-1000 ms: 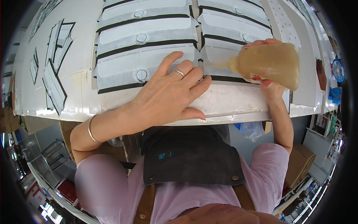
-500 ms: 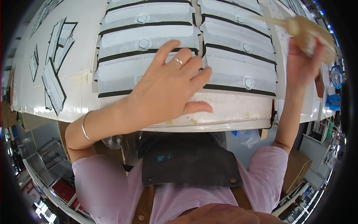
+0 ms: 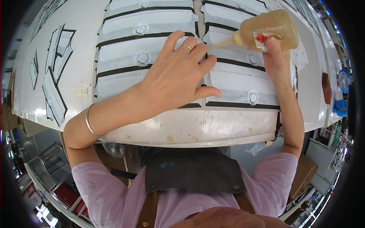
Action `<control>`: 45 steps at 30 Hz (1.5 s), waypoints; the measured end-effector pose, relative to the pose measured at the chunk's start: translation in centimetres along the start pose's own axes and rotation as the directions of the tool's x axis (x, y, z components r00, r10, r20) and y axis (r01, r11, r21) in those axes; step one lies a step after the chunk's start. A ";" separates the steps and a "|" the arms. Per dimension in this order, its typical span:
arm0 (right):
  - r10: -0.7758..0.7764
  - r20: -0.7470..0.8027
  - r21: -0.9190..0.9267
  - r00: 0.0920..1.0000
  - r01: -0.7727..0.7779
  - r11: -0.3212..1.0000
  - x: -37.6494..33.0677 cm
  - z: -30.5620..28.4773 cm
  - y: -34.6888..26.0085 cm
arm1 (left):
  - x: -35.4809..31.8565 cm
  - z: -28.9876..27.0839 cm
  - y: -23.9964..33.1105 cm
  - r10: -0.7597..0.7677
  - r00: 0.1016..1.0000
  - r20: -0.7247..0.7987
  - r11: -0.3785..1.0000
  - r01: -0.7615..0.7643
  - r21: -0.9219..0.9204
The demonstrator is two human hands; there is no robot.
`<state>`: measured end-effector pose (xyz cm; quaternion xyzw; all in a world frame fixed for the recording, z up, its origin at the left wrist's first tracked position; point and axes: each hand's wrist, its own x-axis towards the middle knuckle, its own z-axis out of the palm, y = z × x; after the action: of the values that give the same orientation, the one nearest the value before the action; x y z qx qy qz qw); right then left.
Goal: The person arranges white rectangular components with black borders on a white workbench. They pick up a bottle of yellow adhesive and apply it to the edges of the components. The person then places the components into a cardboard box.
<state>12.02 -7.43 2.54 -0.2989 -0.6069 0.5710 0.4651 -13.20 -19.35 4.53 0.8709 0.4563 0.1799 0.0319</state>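
My right hand [image 3: 276, 59] is wrapped round a translucent squeeze bottle [image 3: 285, 28] of amber tint. The bottle lies tilted almost level, its thin nozzle pointing left toward the fingertips of my left hand [image 3: 178, 74]. That hand is spread over the left column of pale grey, black-edged flat pieces [image 3: 123, 55], fingers apart and nothing visible in them. Whether its fingertips touch a piece, I cannot tell. A second column of such pieces [image 3: 237, 81] lies under the nozzle. Each piece whose middle shows bears a small round disc [image 3: 253, 98].
Loose black-edged pieces [image 3: 55, 91] lie on the white table [image 3: 81, 108] at the left. A brown block [image 3: 326, 88] rests at the right, near a small blue fan [image 3: 344, 81]. The table's front edge runs before my dark apron [image 3: 194, 171]. A cardboard box [image 3: 304, 174] stands below right.
My right hand has brought the bottle leftward, and its nozzle tip is now beside my left fingers. My left hand stays spread, only slightly shifted. The pieces appear a little lower in view.
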 end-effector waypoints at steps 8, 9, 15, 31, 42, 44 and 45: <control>-0.090 0.020 -0.320 0.996 0.092 0.943 0.0 -0.3 -1.3 | -0.7 -1.3 1.5 0.006 1.000 -0.015 1.000 -0.006 -0.003; -0.115 -0.001 -0.357 0.993 0.107 0.928 -0.4 -0.1 -1.8 | -0.7 -1.7 1.7 0.009 1.000 -0.012 1.000 -0.009 0.003; -0.127 -0.020 -0.092 0.992 0.125 0.988 -2.3 0.9 -3.0 | -1.1 -2.9 2.2 0.014 1.000 0.003 1.000 -0.014 0.025; -0.260 -0.445 0.285 0.857 0.411 0.866 3.2 -4.1 -11.8 | 1.1 -4.7 -1.2 0.012 0.985 -0.175 0.990 0.013 0.138; -0.096 0.075 -0.076 0.993 0.102 0.992 7.5 -1.0 -2.4 | 4.4 -1.8 -5.3 0.051 0.992 -0.119 0.996 -0.043 0.072; -0.065 0.068 -0.101 0.996 0.071 0.992 7.5 -0.8 -2.0 | 4.5 -1.7 -5.6 0.047 0.993 -0.111 0.997 -0.040 0.060; -0.059 0.072 -0.090 0.996 0.066 0.994 7.6 -0.8 -1.7 | 4.5 -1.8 -5.6 0.039 0.994 -0.101 0.998 -0.034 0.055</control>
<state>10.08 -0.58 5.80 -0.2809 -0.6575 0.5376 0.4470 -15.86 -12.65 6.22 0.8694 0.4458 0.2124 -0.0179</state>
